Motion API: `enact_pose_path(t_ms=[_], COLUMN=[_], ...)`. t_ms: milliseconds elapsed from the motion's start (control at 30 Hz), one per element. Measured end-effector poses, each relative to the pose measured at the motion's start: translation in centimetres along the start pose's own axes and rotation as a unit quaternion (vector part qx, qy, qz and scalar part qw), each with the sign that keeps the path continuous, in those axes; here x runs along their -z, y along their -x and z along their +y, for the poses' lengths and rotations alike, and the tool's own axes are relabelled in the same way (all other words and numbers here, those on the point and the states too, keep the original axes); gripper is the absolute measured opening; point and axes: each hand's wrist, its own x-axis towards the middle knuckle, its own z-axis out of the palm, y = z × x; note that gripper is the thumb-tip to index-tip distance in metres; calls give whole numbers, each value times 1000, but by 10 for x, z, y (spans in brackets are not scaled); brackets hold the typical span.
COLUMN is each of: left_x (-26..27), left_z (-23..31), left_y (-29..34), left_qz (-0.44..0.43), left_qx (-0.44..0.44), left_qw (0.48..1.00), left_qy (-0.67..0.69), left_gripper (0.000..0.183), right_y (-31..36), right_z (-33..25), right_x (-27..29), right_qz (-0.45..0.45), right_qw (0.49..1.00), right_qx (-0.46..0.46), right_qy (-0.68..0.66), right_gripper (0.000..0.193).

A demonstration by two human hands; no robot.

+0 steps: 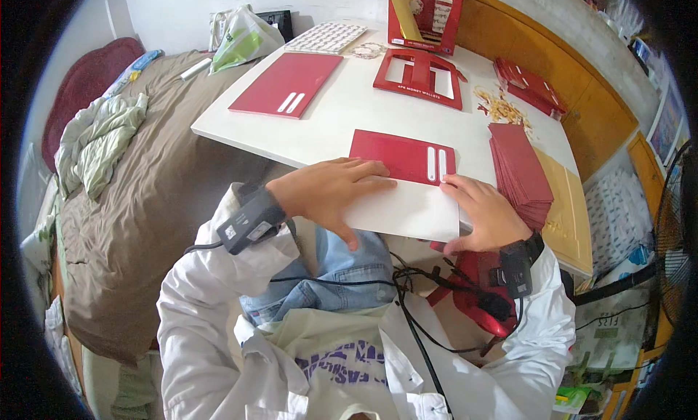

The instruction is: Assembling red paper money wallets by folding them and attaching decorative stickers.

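Observation:
A red paper wallet with two rounded white marks lies at the near edge of the white table. Below it, toward me, is a white panel that looks like its opened flap. My left hand rests flat with fingers spread, its fingertips on the wallet's lower left part. My right hand lies at the right side of the panel. Its fingers touch the wallet's lower right corner, and the thumb is held apart lower down. Right of that hand sits a stack of red wallets.
Another red wallet pile lies at left, near a white keyboard. Behind are an open red box, a red cardboard frame, scattered thin strips and red packs. A golden tray lies right; cables hang below.

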Motion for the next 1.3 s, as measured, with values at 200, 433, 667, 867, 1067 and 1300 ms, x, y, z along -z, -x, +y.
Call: enact_pose_path(t_ms=[200,433,667,867,1067,1300], left_x=[-3,5,-12,-13,-38,-42], left_z=[-3,-9,-22,-20,-25,-26], left_y=[15,15,8,-24,-32,-28], left_qz=[14,17,191,265,261,73], left_qx=[9,64,211,360,260,21], left_qw=[1000,992,904,861,919,997], left_qy=[-19,112,318,242,-141,-30], left_gripper=[74,67,55,63,45,55], right_y=[6,1,-20,-34,-38,-42], right_z=[-6,-5,-2,-1,8,-14], right_x=[2,-10,-25,-25,-36,-38], right_qz=[-7,55,205,207,139,155], right_qw=[999,998,935,885,954,983], right_qx=[25,27,-152,-284,-258,-94], right_qy=[27,-12,-247,-305,-61,11], right_gripper=[102,65,39,61,58,29])
